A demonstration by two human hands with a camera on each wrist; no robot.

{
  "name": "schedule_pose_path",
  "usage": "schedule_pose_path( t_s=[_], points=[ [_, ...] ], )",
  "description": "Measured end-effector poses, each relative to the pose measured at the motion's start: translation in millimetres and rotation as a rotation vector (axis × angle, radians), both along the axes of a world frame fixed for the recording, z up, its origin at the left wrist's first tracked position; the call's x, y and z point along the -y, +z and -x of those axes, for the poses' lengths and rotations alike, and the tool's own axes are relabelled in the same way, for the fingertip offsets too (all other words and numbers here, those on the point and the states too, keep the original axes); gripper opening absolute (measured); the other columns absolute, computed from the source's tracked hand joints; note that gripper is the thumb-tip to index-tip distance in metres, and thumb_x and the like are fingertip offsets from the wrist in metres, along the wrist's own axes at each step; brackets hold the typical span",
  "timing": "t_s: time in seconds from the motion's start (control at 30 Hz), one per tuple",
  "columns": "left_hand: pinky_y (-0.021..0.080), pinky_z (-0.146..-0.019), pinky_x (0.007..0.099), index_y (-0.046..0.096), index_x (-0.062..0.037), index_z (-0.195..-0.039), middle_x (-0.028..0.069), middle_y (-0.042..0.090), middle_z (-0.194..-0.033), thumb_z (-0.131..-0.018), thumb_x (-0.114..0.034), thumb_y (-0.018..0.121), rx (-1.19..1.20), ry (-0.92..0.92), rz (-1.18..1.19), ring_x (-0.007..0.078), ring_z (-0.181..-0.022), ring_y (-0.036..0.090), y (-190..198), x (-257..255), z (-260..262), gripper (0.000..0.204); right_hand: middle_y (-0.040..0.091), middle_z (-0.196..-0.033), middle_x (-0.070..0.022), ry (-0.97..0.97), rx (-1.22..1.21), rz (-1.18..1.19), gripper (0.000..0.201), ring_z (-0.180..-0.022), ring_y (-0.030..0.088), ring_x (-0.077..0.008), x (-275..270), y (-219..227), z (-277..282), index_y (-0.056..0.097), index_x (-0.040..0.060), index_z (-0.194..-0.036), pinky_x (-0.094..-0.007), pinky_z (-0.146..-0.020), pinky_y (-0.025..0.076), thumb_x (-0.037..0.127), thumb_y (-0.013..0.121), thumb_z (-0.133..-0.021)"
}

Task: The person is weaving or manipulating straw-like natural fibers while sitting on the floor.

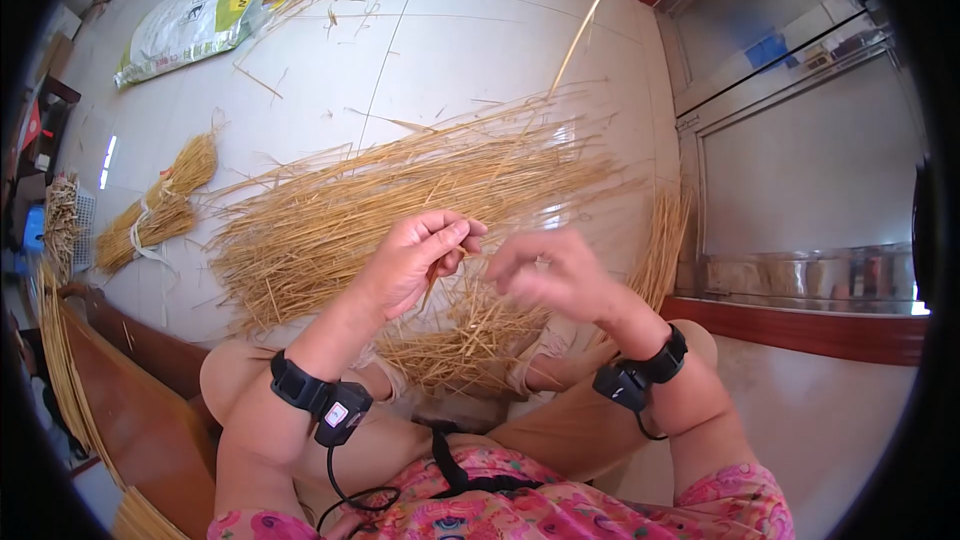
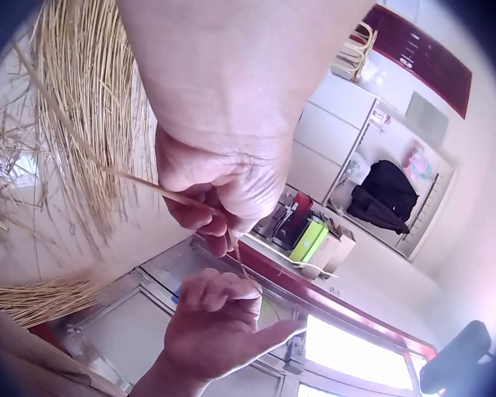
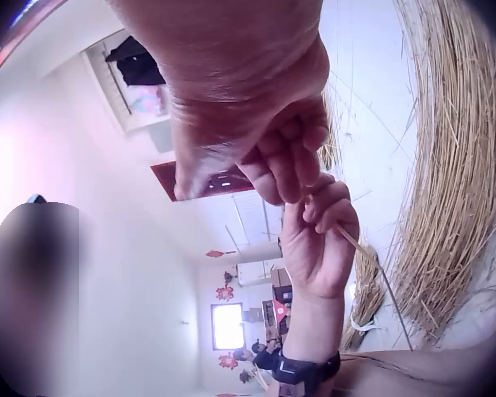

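Note:
In the head view, the left hand [image 1: 425, 258] pinches a thin straw [image 1: 430, 292] between thumb and fingers, above the straw on the floor. The left wrist view shows this straw [image 2: 91, 157] running through the left hand [image 2: 223, 182], its short end pointing toward the right hand [image 2: 215, 327]. Blurred in the head view, the right hand [image 1: 555, 270] is just right of the left, fingers loosely bent and thumb apart, with nothing visibly held. In the right wrist view its fingertips are close to the left hand [image 3: 322, 248]; whether they touch is unclear.
A wide layer of straw [image 1: 400, 210] covers the floor ahead, with shorter pieces [image 1: 460, 340] between the feet. A tied bundle [image 1: 160, 205] and a printed sack [image 1: 205, 25] lie left. One long stalk [image 1: 590, 20] slants upward. A metal-framed door [image 1: 810, 160] stands right; a wooden piece [image 1: 140, 380] lies lower left.

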State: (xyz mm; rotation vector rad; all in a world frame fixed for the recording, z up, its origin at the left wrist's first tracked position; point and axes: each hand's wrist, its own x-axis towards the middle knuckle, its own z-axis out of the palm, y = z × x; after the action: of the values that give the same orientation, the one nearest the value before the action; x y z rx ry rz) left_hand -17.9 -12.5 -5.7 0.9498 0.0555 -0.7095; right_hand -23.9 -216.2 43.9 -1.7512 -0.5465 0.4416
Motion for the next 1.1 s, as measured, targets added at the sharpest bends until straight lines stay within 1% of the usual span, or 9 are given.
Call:
schedule_pose_path(
  t_s=[0.1, 0.13, 0.3, 0.4, 0.6, 0.7, 0.9, 0.93, 1.1],
  points=[
    [0.037, -0.055, 0.0167, 0.059, 0.0001, -0.103, 0.0021, 0.058, -0.080, -0.092, -0.020, 0.051, -0.056, -0.076, 0.012, 0.0038, -0.061, 0.044, 2.7, 1.1, 1.7, 0.024, 0.058, -0.067, -0.0026, -0.349, -0.393, -0.217, 0.030, -0.058, 0.053, -0.0066, 5.9, -2.9, -10.9, 0.060, 0.0036, -0.077, -0.0207, -0.051, 0.041, 0.031, 0.059, -0.087],
    [0.037, -0.055, 0.0166, 0.059, 0.0003, -0.104, 0.0025, 0.058, -0.081, -0.092, -0.021, 0.051, -0.050, -0.104, 0.014, 0.0038, -0.061, 0.044, 2.2, 1.6, 2.1, 0.025, 0.057, -0.066, 0.0003, -0.457, -0.399, -0.149, 0.029, -0.056, 0.050, -0.0046, -1.3, -2.9, -11.0, 0.058, 0.0051, -0.077, -0.0190, -0.049, 0.039, 0.031, 0.059, -0.088],
    [0.040, -0.056, 0.0185, 0.059, 0.0022, -0.101, 0.0056, 0.059, -0.081, -0.094, -0.021, 0.048, -0.056, -0.217, 0.051, 0.0055, -0.062, 0.046, 0.2, 4.6, 5.3, 0.026, 0.059, -0.068, 0.0001, -0.399, -0.403, -0.097, 0.022, -0.056, 0.051, -0.0040, -7.0, -13.6, -5.0, 0.058, 0.0045, -0.078, -0.0178, -0.049, 0.040, 0.024, 0.060, -0.088],
    [0.043, -0.061, 0.0206, 0.059, 0.0008, -0.101, 0.0077, 0.060, -0.086, -0.092, -0.022, 0.051, -0.103, -0.095, 0.051, 0.0075, -0.066, 0.051, 7.8, 7.4, 7.6, 0.025, 0.061, -0.068, -0.0002, -0.463, -0.423, -0.098, 0.018, -0.058, 0.052, -0.0041, -3.4, -11.8, -8.5, 0.059, 0.0046, -0.079, -0.0184, -0.050, 0.041, 0.019, 0.057, -0.090],
    [0.047, -0.072, 0.0240, 0.054, -0.0010, -0.107, 0.0105, 0.062, -0.094, -0.090, -0.013, 0.054, 0.087, -0.083, -0.117, 0.0128, -0.082, 0.059, -8.7, 5.2, 6.3, 0.021, 0.063, -0.076, -0.0034, -0.459, -0.396, -0.086, 0.017, -0.065, 0.057, -0.0075, 2.4, -11.9, -8.4, 0.062, 0.0015, -0.090, -0.0200, -0.056, 0.042, 0.018, 0.057, -0.090],
    [0.048, -0.072, 0.0245, 0.051, -0.0024, -0.106, 0.0100, 0.062, -0.095, -0.092, -0.012, 0.051, 0.032, 0.000, -0.119, 0.0149, -0.084, 0.060, -14.4, 6.3, 3.8, 0.017, 0.064, -0.082, -0.0056, -0.465, -0.313, -0.071, 0.017, -0.070, 0.060, -0.0096, 3.0, -16.2, -8.0, 0.060, 0.0023, -0.090, -0.0206, -0.058, 0.044, 0.018, 0.054, -0.091],
    [0.048, -0.072, 0.0245, 0.048, -0.0041, -0.095, 0.0045, 0.056, -0.079, -0.094, -0.016, 0.046, -0.121, 0.386, -0.021, 0.0185, -0.085, 0.060, -14.8, 0.0, -0.7, 0.012, 0.064, -0.086, -0.0073, -0.554, -0.314, -0.174, 0.016, -0.075, 0.062, -0.0118, 3.0, -12.5, -10.1, 0.052, 0.0018, -0.092, -0.0226, -0.061, 0.048, 0.017, 0.047, -0.094],
    [0.044, -0.059, 0.0210, 0.047, -0.0035, -0.095, 0.0010, 0.047, -0.070, -0.095, -0.017, 0.046, -0.171, 0.467, -0.069, 0.0140, -0.072, 0.056, -7.4, 2.3, -2.7, 0.013, 0.064, -0.086, -0.0084, -0.565, -0.298, -0.175, 0.016, -0.075, 0.062, -0.0121, 3.1, -11.2, -10.2, 0.052, 0.0022, -0.091, -0.0224, -0.061, 0.047, 0.017, 0.046, -0.095],
    [0.023, -0.041, 0.0185, 0.044, -0.0049, -0.095, -0.0033, 0.036, -0.064, -0.094, -0.017, 0.045, -0.216, 0.449, -0.142, 0.0053, -0.052, 0.031, -13.5, -14.3, -10.3, 0.012, 0.064, -0.086, -0.0100, -0.625, -0.188, -0.105, 0.017, -0.074, 0.062, -0.0127, 13.6, -4.8, -17.7, 0.051, 0.0029, -0.091, -0.0216, -0.060, 0.047, 0.017, 0.043, -0.096]
  ],
)
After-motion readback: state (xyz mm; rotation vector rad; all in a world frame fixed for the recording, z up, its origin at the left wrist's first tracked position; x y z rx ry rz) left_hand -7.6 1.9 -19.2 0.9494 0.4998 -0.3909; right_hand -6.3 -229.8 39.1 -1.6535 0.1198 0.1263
